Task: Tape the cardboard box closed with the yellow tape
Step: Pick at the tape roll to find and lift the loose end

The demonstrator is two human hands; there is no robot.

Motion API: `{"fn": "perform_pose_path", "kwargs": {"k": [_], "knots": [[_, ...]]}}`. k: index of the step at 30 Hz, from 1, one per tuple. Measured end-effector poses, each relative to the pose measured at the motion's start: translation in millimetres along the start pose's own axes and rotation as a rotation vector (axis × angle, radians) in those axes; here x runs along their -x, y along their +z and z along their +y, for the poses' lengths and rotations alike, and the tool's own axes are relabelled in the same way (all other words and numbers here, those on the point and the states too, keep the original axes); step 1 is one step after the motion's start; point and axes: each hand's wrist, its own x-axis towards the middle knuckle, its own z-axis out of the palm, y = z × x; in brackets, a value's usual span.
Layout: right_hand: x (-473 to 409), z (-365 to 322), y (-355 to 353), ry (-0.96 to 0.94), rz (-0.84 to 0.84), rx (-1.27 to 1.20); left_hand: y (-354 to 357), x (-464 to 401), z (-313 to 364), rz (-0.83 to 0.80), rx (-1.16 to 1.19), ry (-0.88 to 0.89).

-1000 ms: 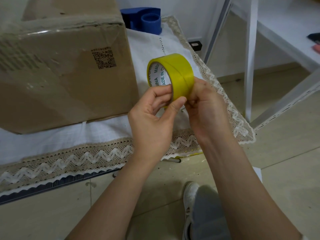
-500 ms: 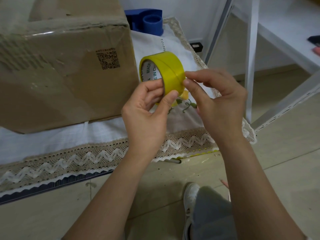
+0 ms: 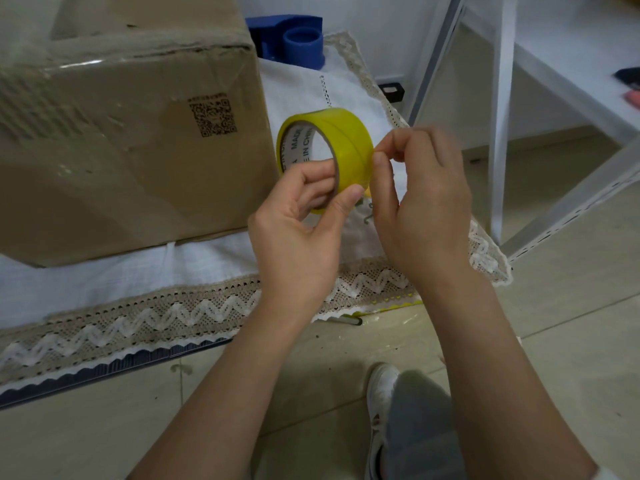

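A roll of yellow tape is held up in front of me, just right of a large brown cardboard box that stands on a white lace-edged cloth. My left hand grips the roll from below, fingers through its core and thumb on the outer face. My right hand is at the roll's right edge, thumb and forefinger pinched together against the tape surface. Whether a loose tape end is between them is too blurred to tell. The box's top looks shut, with clear tape glinting on it.
A blue tape dispenser sits behind the box on the cloth. White metal shelf legs rise at the right. My shoe and grey trouser leg are on the tiled floor below. A pen lies at the cloth's front edge.
My right hand went from wrapping the roll, to open fingers at its right side, to pinching at its edge. The roll shifted slightly left and turned in my left hand.
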Motion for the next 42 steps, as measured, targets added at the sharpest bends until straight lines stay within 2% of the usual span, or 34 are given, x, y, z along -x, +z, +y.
{"fn": "perform_pose_path", "kwargs": {"k": [5, 9, 13, 17, 20, 22, 24, 27, 29, 36, 42], "knots": [[-3.4, 7.7, -8.7, 0.067, -0.165, -0.187, -5.5, -4.2, 1.7, -0.026, -0.012, 0.007], [-5.1, 8.4, -12.6, 0.034, -0.202, -0.139, -9.0, -5.6, 1.0, -0.077, -0.081, 0.047], [-3.5, 4.2, -10.4, 0.097, -0.25, -0.093, -7.6, -4.2, 0.6, -0.093, -0.087, 0.062], [-2.2, -2.0, -8.3, 0.118, -0.273, -0.101, -4.1, -3.6, -0.5, -0.059, -0.041, 0.023], [0.4, -7.8, -7.1, 0.122, -0.255, -0.195, -3.5, -6.4, -1.3, -0.01, 0.042, -0.03], [-1.4, -10.1, -8.4, 0.219, -0.203, -0.326, -4.1, -8.0, -1.1, 0.002, 0.089, -0.058], [-5.9, -13.2, -12.1, 0.419, -0.18, -0.501, -4.4, -8.8, -0.1, -0.003, 0.119, -0.074], [-10.4, -18.3, -13.8, 0.682, -0.276, -0.76, -3.0, -7.4, -0.4, -0.026, 0.113, -0.079], [-9.9, -18.8, -12.7, 0.792, -0.275, -0.878, -2.1, -6.1, -1.2, -0.038, 0.106, -0.081], [-9.8, -12.8, -11.5, 0.979, -0.307, -1.129, -0.3, -3.1, -3.1, 0.012, 0.074, -0.043], [-9.2, -21.8, -3.3, 1.134, -0.161, -1.109, 8.1, 6.3, -5.2, 0.035, -0.063, 0.031]]}}
